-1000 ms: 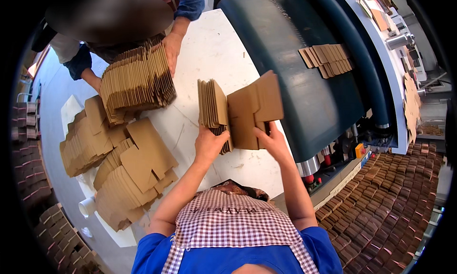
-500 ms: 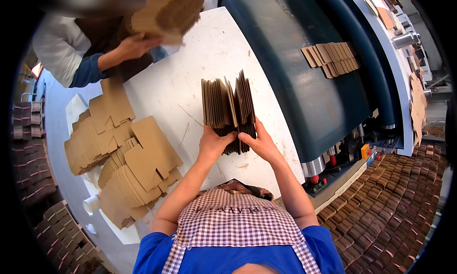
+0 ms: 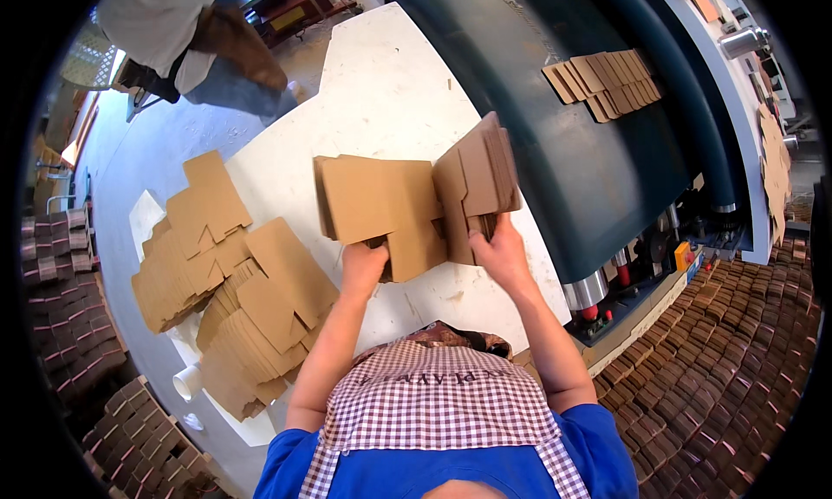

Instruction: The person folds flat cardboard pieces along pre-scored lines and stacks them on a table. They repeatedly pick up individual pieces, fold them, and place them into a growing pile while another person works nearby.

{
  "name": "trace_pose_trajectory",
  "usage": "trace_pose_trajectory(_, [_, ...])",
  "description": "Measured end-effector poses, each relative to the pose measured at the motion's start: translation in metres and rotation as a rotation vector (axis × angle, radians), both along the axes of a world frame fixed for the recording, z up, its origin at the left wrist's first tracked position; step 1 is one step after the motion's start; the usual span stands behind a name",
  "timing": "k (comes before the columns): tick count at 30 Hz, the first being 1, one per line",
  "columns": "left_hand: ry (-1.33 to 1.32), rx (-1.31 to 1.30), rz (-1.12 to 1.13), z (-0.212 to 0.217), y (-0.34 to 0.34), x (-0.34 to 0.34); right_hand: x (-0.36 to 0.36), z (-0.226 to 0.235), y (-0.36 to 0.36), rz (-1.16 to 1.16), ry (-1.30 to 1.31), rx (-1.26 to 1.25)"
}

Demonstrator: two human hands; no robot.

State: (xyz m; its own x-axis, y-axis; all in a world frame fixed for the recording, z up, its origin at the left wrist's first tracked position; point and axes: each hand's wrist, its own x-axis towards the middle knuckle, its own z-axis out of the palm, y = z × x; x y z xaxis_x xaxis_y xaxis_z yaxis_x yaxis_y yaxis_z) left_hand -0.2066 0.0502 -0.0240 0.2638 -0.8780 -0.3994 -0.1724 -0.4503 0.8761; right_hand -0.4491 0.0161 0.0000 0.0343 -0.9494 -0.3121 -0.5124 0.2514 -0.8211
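White table (image 3: 390, 83) fills the centre of the view, running from 12 o'clock down to the person's apron (image 3: 433, 395) at 6 o'clock, with a dark blue-green conveyor belt (image 3: 572, 169) along its edge at 2 o'clock. Left hand (image 3: 362, 269), just below centre, is closed on the lower edge of a bundle of flat cardboard blanks (image 3: 377, 195); its fingertips are hidden behind the board, so only the knuckles and thumb side show. Right hand (image 3: 498, 252), just right of centre, grips a second bundle (image 3: 477, 174), which stands tilted toward 1 o'clock and fanned at its upper edge; the fingers curl round its base, and their tips are likewise covered. The two bundles touch or overlap at centre; whether they form one stack being split cannot be told. How many blanks each hand holds cannot be counted. At 9 o'clock loose piles of blanks (image 3: 234, 282) lie overlapped on the table, their lower layers hidden. A row of shingled blanks (image 3: 607, 78) rests on the belt at 1 o'clock. Rollers and red fittings (image 3: 607, 282) under the belt end at 3 o'clock are partly hidden and hard to make out. At 11 o'clock a second person (image 3: 182, 31) is cut off by the rim, only a light sleeve and dark clothing showing. Stacked brown bundles (image 3: 737, 343) cover the floor at 4 o'clock, and similar stacks (image 3: 61, 317) at 8 o'clock blur into the dark rim. A small white cup (image 3: 186, 382) sits at the table's edge at 8 o'clock.
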Motion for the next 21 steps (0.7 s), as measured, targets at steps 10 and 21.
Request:
trace_pose_trajectory(10, [0.166,0.040,0.062,-0.009,0.003,0.027,-0.027,-0.014,-0.004,-0.065,-0.073,-0.050])
trace_pose_trajectory(21, [0.421,0.337,-0.198,-0.018,-0.015,0.117,-0.157,-0.052,0.019,-0.208,-0.662,0.386])
